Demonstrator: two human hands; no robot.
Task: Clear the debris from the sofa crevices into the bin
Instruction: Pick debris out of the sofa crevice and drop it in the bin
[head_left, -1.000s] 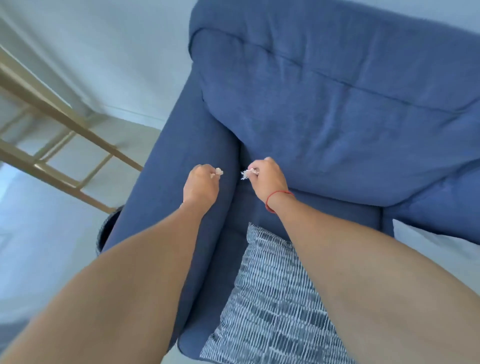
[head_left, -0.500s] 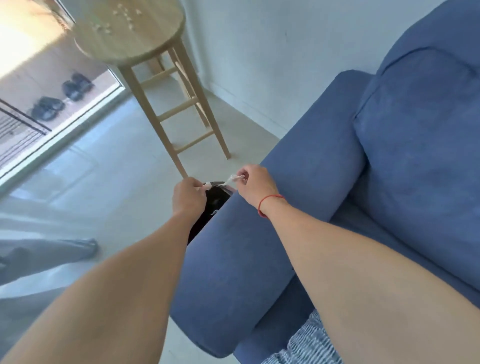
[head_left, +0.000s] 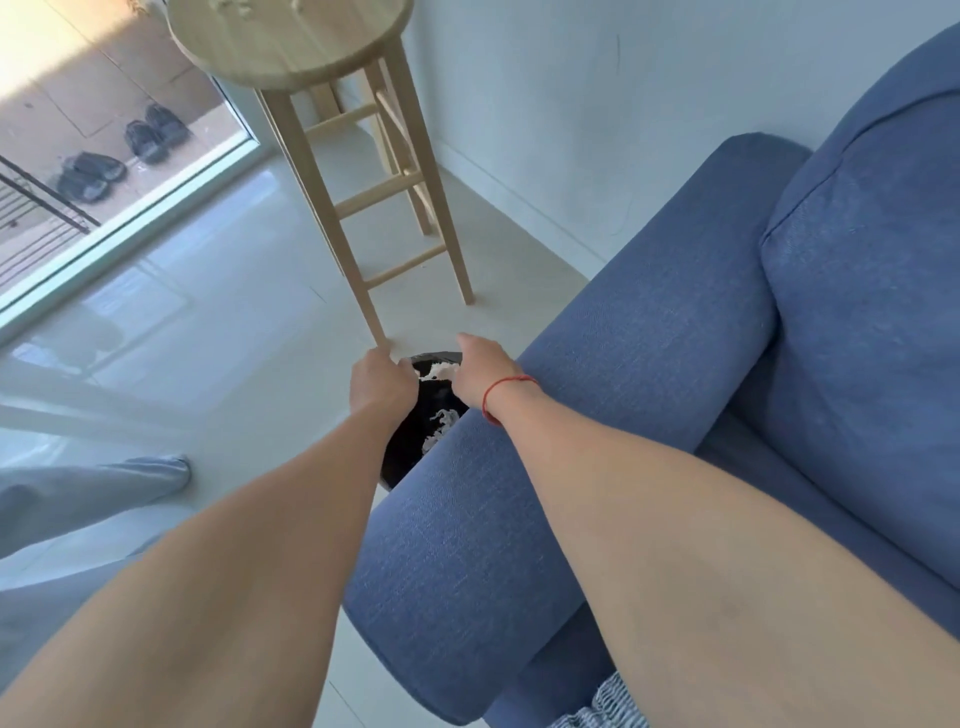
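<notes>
Head view: both hands have swung off the cushions and out past the blue fabric sofa arm (head_left: 597, 415), now over the black bin (head_left: 415, 441) on the floor. Left hand (head_left: 382, 382) is curled shut, contents hidden; right hand (head_left: 480, 374) pinches a white scrap of debris (head_left: 441, 370) above the opening. More scraps lie below. Drop looks imminent. Wooden stool leg (head_left: 363, 291) stands just beyond the left hand; open floor leftward.
</notes>
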